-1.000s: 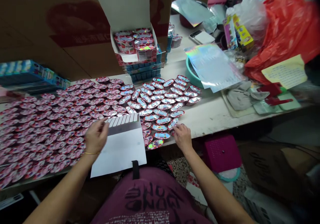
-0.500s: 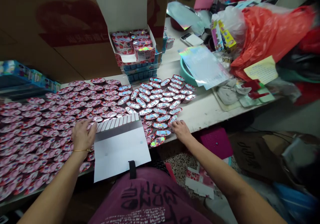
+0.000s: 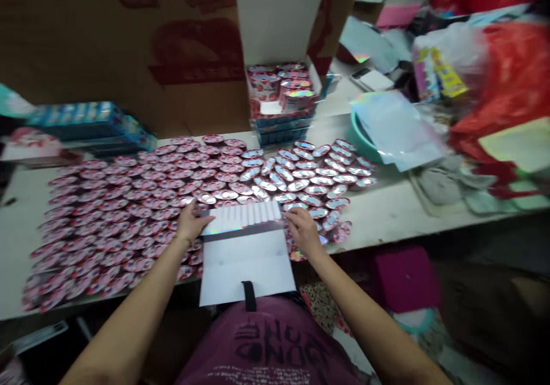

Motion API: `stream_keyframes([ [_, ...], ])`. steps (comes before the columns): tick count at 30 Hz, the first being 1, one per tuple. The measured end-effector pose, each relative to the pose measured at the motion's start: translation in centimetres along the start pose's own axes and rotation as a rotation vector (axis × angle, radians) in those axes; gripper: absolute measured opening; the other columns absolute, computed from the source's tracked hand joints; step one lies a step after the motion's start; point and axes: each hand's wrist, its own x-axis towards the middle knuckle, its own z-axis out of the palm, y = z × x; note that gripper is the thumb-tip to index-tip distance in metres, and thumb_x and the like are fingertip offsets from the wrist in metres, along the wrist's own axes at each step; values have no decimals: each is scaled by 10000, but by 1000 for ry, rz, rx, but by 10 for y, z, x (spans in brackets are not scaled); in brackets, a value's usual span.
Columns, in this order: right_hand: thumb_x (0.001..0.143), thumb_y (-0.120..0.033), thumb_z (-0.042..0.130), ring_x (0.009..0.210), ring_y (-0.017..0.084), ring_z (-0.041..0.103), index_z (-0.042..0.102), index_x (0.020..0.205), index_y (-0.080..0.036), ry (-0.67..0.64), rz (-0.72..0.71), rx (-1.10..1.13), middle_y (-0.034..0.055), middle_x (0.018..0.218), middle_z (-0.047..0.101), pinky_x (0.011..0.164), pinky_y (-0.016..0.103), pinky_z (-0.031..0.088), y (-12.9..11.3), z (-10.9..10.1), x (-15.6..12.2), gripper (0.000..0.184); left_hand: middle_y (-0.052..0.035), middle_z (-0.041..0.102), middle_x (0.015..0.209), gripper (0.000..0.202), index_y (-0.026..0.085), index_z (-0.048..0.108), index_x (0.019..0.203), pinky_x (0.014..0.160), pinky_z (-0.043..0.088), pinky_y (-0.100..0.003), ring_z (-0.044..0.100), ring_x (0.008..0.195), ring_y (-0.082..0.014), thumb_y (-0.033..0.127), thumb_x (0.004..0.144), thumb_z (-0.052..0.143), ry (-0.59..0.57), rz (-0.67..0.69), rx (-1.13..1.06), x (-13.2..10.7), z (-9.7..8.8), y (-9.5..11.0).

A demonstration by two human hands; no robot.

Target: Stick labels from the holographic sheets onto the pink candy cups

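A white sheet [image 3: 247, 267] with a row of narrow pale strips on a shiny band along its far end lies in front of me, its near end close to my body. It looks like a label sheet. My left hand [image 3: 189, 224] grips its left edge, thumb on top and fingers curled. At the opposite edge my right hand [image 3: 304, 233] pinches the far corner between thumb and fingers. Beneath and around the sheet stand many small oval-topped packs; those on the left have pink tops [image 3: 141, 193], those on the right silvery ones [image 3: 318, 190].
Behind the packs, an open display box [image 3: 283, 107] holds several strawberry-print packs, on blue boxes. Large brown cartons [image 3: 206, 107] line the back. Blue boxes [image 3: 86, 124] stand at left. To the right are a teal basin [image 3: 365, 138] under shiny sheets and red plastic bags [image 3: 507, 87].
My right hand has moved from the silvery packs to the sheet's right edge and pinches it. My left hand now grips the left edge. The view has swung left.
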Motion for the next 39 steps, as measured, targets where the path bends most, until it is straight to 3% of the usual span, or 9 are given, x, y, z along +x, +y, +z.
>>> stream_keyframes([
  [3,825,-177,438,920,183,491,597,1039,-247,-150,-202,-53,55,967,576,801,342,392,-42,53,34,275,-28,594,822,738,137,485,1115,667,465,-268,569,707,-123,270,432,731,-41,-135,-370,-6,-3,4],
  [6,834,-237,464,936,206,469,564,1090,-237,-240,-316,-167,71,1024,572,794,352,374,-72,96,59,275,25,563,688,669,139,518,1073,581,442,-225,535,587,-87,261,452,734,-83,-165,-529,-13,-9,9],
  [12,864,-168,369,919,228,473,496,1187,-170,-332,-506,-313,110,1075,569,746,369,393,-90,135,63,347,42,546,610,473,114,560,938,540,396,-186,499,542,-60,274,518,709,-133,-154,-647,-27,-22,25],
  [16,870,-145,323,982,223,480,465,1220,-121,-286,-581,-270,131,1126,545,800,358,409,-89,134,51,378,35,551,596,429,104,574,910,526,393,-186,487,520,-55,296,546,695,-146,-158,-654,-31,-24,33],
  [21,872,-225,360,981,196,499,481,1211,-169,-191,-414,-243,94,1100,566,839,316,427,-94,126,47,364,47,549,555,424,107,568,901,507,395,-183,493,482,-55,291,546,709,-137,-158,-687,-34,-19,39],
  [26,858,-175,372,1000,214,500,491,1195,-128,-215,-529,-342,122,1146,552,812,329,440,-89,120,45,361,35,581,584,404,119,559,837,525,420,-192,513,494,-62,299,520,733,-127,-180,-712,-35,-14,47],
  [30,844,-151,400,1055,207,486,562,1099,-154,-132,-494,-276,106,1168,547,832,311,431,-89,120,41,303,33,574,587,426,119,550,845,530,426,-203,510,495,-67,308,507,729,-139,-166,-702,-31,-9,47],
  [34,825,-172,441,926,168,539,624,902,-189,-65,-229,12,77,1044,595,775,280,445,-109,104,38,200,36,555,564,397,121,555,864,535,426,-225,506,488,-83,327,548,677,-164,-84,-552,-7,-13,33],
  [39,771,-218,525,737,123,541,613,759,-179,-20,228,531,27,787,593,654,236,433,-121,39,12,96,-68,643,797,327,128,616,890,767,438,-349,579,792,-199,332,636,595,-18,227,0,22,-32,38],
])
